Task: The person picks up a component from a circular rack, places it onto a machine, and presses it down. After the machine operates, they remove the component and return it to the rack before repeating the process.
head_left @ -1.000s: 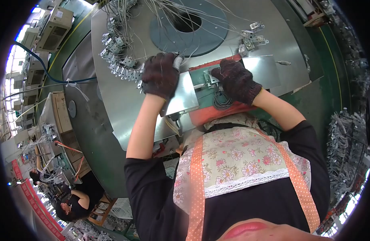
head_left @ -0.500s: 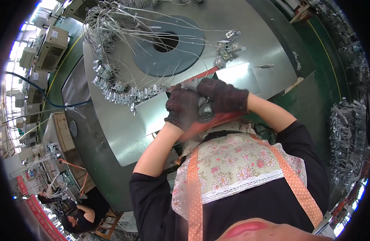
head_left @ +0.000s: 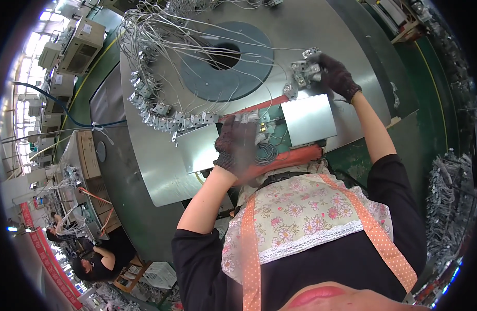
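Note:
My gloved left hand (head_left: 234,142) is closed around a silver connector housing (head_left: 249,118) at the near edge of the metal table. Just to its right, a coil of thin grey cable (head_left: 267,153) lies in the gap between two shiny metal plates. My gloved right hand (head_left: 338,79) reaches farther out to the right, its fingers curled onto a small cluster of silver connector housings (head_left: 300,74). Which housing those fingers grip is partly hidden by the glove. The right-hand shiny plate (head_left: 308,120) lies between my hands; the left-hand plate (head_left: 201,149) is beside my left wrist.
A grey disc (head_left: 197,72) with a dark central hole sits on the metal table (head_left: 163,179). Grey cables (head_left: 145,28) spread across it toward a curved row of connector housings (head_left: 168,122). A red strip (head_left: 293,157) borders the near edge. Co-workers sit at the lower left.
My right hand has left the spot beside my left hand and moved right and away, onto the connector cluster. The cable coil and the gap between the plates are now uncovered.

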The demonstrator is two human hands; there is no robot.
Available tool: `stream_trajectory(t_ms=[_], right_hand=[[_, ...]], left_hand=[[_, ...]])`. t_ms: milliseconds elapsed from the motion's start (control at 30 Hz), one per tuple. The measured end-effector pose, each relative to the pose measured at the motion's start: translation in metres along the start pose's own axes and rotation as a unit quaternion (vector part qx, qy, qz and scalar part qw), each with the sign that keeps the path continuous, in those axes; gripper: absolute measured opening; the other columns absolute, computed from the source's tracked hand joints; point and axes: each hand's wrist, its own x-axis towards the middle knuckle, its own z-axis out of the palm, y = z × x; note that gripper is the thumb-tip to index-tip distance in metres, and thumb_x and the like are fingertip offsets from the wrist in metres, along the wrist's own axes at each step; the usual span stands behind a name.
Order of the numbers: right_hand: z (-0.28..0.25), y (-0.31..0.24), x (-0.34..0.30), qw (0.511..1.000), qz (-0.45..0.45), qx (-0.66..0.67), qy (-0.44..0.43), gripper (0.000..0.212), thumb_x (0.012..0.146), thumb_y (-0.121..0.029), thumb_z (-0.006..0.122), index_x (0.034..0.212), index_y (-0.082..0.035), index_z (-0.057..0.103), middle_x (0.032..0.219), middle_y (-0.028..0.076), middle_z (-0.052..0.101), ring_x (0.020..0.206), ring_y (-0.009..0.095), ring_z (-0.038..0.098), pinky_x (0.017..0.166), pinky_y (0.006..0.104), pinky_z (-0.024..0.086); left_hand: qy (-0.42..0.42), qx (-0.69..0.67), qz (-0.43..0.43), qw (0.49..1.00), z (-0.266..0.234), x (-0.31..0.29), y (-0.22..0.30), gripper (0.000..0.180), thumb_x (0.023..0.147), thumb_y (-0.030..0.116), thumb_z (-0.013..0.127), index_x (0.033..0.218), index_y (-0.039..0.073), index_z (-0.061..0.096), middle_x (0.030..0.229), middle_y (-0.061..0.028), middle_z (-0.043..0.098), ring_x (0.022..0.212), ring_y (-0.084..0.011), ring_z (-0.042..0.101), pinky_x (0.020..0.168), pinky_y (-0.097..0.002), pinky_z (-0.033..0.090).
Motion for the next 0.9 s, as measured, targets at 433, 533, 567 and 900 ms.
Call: stream_trajectory(t_ms=[433, 533, 567, 900], right_hand=[[0.025, -0.092, 0.027, 0.947, -0.055, -0.202, -0.243, 0.042, 0.080, -0.028, 0.069, 0.118, -0.011, 0.065, 0.114, 0.019, 0.067, 0.112, 0.038, 0.063, 0.097, 0.0489, 0.050], [0.024, -0.058, 0.033, 0.958, -0.063, -0.177, -0.218, 0.044, 0.076, -0.023, 0.075, 0.116, -0.009, 0.063, 0.116, 0.019, 0.065, 0.112, 0.037, 0.063, 0.097, 0.0475, 0.050], [0.017, -0.056, 0.033, 0.963, -0.056, -0.127, -0.233, 0.046, 0.074, -0.021, 0.078, 0.115, -0.008, 0.063, 0.118, 0.019, 0.064, 0.111, 0.037, 0.063, 0.097, 0.0462, 0.050], [-0.075, -0.075, -0.039, 0.972, -0.218, 0.082, -0.003, 0.037, 0.085, -0.009, 0.072, 0.120, -0.004, 0.062, 0.111, 0.009, 0.066, 0.104, 0.022, 0.065, 0.084, 0.0328, 0.056]], left_hand=[[-0.048, -0.018, -0.028, 0.998, -0.009, 0.005, 0.008, 0.054, 0.090, 0.036, 0.064, 0.130, 0.002, 0.059, 0.125, -0.0186, 0.066, 0.122, -0.0364, 0.059, 0.113, -0.0487, 0.037], [-0.053, -0.020, -0.032, 0.998, -0.009, 0.009, 0.008, 0.054, 0.090, 0.037, 0.064, 0.131, 0.002, 0.059, 0.125, -0.0189, 0.066, 0.122, -0.0369, 0.059, 0.113, -0.0488, 0.038], [-0.057, -0.012, -0.034, 0.998, -0.010, 0.008, 0.009, 0.058, 0.089, 0.043, 0.065, 0.131, 0.003, 0.061, 0.123, -0.0190, 0.068, 0.121, -0.0370, 0.060, 0.112, -0.0490, 0.039], [-0.013, 0.012, -0.030, 0.999, -0.002, -0.002, 0.000, 0.058, 0.091, 0.043, 0.064, 0.134, 0.004, 0.059, 0.120, -0.0210, 0.069, 0.119, -0.0371, 0.061, 0.110, -0.0477, 0.040]])
